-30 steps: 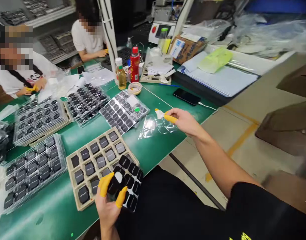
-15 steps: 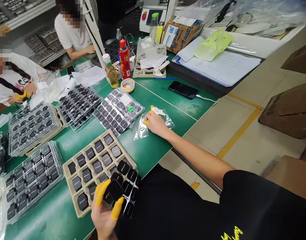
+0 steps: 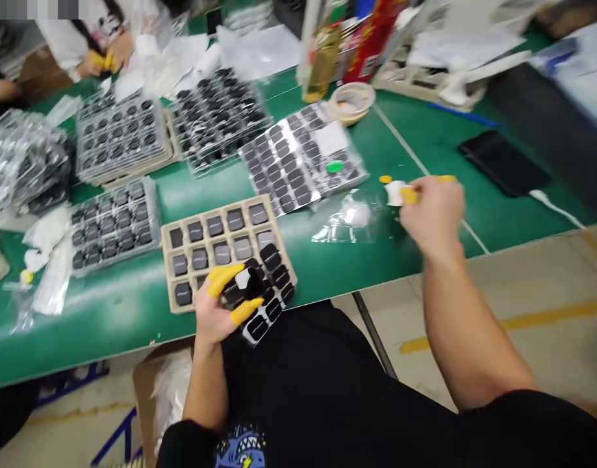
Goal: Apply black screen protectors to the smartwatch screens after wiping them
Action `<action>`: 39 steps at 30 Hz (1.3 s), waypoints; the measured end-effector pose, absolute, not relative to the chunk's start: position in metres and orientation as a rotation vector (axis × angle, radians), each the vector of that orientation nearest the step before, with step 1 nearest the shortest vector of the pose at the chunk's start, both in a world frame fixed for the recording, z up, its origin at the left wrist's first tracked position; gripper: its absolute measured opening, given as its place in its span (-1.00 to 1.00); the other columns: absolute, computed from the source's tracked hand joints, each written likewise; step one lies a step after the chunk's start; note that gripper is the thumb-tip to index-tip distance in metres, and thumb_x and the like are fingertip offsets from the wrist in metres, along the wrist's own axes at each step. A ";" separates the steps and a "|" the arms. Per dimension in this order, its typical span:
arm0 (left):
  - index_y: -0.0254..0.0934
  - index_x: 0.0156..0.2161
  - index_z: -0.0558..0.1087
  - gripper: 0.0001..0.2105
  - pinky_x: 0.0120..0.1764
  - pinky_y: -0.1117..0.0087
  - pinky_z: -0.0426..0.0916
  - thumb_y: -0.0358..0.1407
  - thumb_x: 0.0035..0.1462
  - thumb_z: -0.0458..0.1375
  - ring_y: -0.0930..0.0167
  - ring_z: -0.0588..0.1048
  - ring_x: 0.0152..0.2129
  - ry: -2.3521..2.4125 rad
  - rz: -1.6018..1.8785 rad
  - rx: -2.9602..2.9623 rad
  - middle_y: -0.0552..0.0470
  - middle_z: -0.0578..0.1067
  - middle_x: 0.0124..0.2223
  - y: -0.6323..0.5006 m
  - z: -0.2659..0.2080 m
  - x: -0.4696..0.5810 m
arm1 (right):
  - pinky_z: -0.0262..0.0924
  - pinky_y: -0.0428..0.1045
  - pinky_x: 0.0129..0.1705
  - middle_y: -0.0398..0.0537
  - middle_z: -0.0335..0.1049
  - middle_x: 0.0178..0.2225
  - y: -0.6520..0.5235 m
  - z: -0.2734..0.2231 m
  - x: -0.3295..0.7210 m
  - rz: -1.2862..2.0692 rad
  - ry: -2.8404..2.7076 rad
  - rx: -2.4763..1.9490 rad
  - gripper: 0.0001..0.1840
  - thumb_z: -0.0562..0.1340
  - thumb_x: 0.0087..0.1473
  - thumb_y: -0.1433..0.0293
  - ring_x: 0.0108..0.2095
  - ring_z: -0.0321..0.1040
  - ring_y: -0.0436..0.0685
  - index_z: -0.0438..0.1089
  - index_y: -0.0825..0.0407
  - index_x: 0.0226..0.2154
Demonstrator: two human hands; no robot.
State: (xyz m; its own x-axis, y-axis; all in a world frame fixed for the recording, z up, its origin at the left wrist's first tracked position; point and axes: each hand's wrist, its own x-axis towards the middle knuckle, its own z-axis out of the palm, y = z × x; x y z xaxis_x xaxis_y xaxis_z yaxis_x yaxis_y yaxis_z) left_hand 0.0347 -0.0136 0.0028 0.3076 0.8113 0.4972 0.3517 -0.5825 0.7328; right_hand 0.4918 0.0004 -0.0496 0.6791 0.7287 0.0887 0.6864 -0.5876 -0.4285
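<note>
My left hand (image 3: pixel 215 309), in yellow finger cots, pinches a glossy black rounded-square piece (image 3: pixel 252 283) between thumb and fingers. A pale patch shows on its face. Under and beside that hand lies a sheet of black rounded-square stickers (image 3: pixel 273 302), overlapping the right corner of a beige tray (image 3: pixel 169 279) of dark square pieces. Over the table to the right, my right hand (image 3: pixel 432 211) is closed in a pinch, its fingertips against a small crumpled white scrap (image 3: pixel 395 193). Whether it grips the scrap is unclear. A yellow finger cot (image 3: pixel 386 179) lies beside the scrap.
A clear plastic bag (image 3: pixel 347 218) lies left of my right hand. Sticker sheets (image 3: pixel 279 162), a tape roll (image 3: pixel 351 101) and clear trays (image 3: pixel 115 224) of black pieces stand behind. A phone (image 3: pixel 505 162) with a cable is at the right. A co-worker's hands (image 3: pixel 108 58) are at far left.
The view has swung and drawn closer to the table. My right hand has moved off the plastic bag to the right of the white scrap. My left hand still holds the black piece.
</note>
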 end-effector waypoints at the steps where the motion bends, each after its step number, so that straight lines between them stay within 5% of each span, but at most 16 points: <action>1: -0.15 0.15 0.69 -0.50 0.00 0.19 0.65 -0.01 0.17 0.56 0.24 0.73 -0.12 1.031 1.210 2.078 -0.08 0.78 -0.03 -0.013 0.004 0.036 | 0.20 0.27 -0.05 0.37 0.49 -0.19 -0.002 -0.042 0.485 0.084 -1.086 -2.442 -0.79 0.23 0.11 0.53 -0.12 0.37 0.41 0.50 0.13 -0.18; 3: -0.17 0.16 0.68 -0.48 -0.03 0.19 0.66 0.01 0.18 0.55 0.24 0.73 -0.14 1.019 1.208 2.071 -0.09 0.78 -0.04 -0.014 0.004 0.038 | 0.28 0.24 -0.09 0.35 0.52 -0.10 -0.015 -0.022 0.460 -0.002 -1.112 -2.304 -0.75 0.26 0.14 0.48 -0.14 0.44 0.36 0.49 0.11 -0.10; 6: -0.18 0.17 0.67 -0.47 -0.03 0.20 0.66 -0.02 0.17 0.56 0.25 0.73 -0.14 0.976 1.179 2.064 -0.10 0.78 -0.04 -0.016 0.004 0.038 | 0.39 0.12 -0.21 0.07 0.62 -0.14 -0.045 0.014 0.396 0.005 -1.477 -1.667 -0.84 0.38 0.27 0.35 -0.28 0.50 0.20 0.54 -0.08 -0.07; 12: -0.14 0.24 0.65 -0.39 -0.07 0.25 0.65 -0.08 0.12 0.61 0.27 0.74 -0.17 0.873 1.147 2.017 -0.08 0.77 -0.05 -0.021 0.005 0.028 | 0.36 0.03 -0.24 0.03 0.62 -0.19 -0.052 0.046 0.287 0.192 -2.198 -0.875 -0.66 0.19 0.42 0.59 -0.25 0.46 0.16 0.52 -0.03 0.11; 24: -0.17 0.19 0.69 -0.42 -0.19 0.37 0.63 -0.10 0.08 0.63 0.33 0.74 -0.28 0.765 1.310 1.908 -0.05 0.79 -0.13 -0.033 -0.017 0.030 | 0.29 0.09 -0.30 0.01 0.52 -0.36 -0.034 0.031 0.262 -0.114 -2.268 -0.710 -0.72 0.18 0.44 0.58 -0.29 0.34 0.21 0.59 0.12 0.02; 31: -0.13 0.21 0.70 -0.39 -0.23 0.36 0.61 0.02 0.10 0.59 0.33 0.73 -0.31 0.732 1.242 1.827 -0.07 0.80 -0.13 -0.033 -0.022 0.022 | 0.37 0.05 -0.24 -0.02 0.63 -0.23 -0.040 0.025 0.271 0.145 -2.332 -0.536 -0.75 0.23 0.48 0.54 -0.24 0.42 0.13 0.55 0.04 0.08; 39: -0.22 0.06 0.75 -0.45 -0.37 0.42 0.52 0.02 0.02 0.63 0.41 0.64 -0.47 0.746 1.299 1.829 0.02 0.73 -0.30 -0.033 -0.025 0.029 | 0.36 0.08 -0.25 -0.02 0.59 -0.31 -0.021 0.023 0.266 -0.075 -2.296 -0.545 -0.73 0.18 0.48 0.55 -0.25 0.40 0.18 0.57 0.10 0.07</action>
State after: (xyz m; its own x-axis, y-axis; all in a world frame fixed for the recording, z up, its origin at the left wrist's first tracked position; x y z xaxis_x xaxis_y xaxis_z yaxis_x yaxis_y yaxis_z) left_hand 0.0292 -0.0327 -0.0246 0.3127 0.8035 0.5066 0.0325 -0.5421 0.8397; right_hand 0.2655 -0.0214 0.0235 -0.6192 0.3614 0.6971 0.4061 0.9072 -0.1096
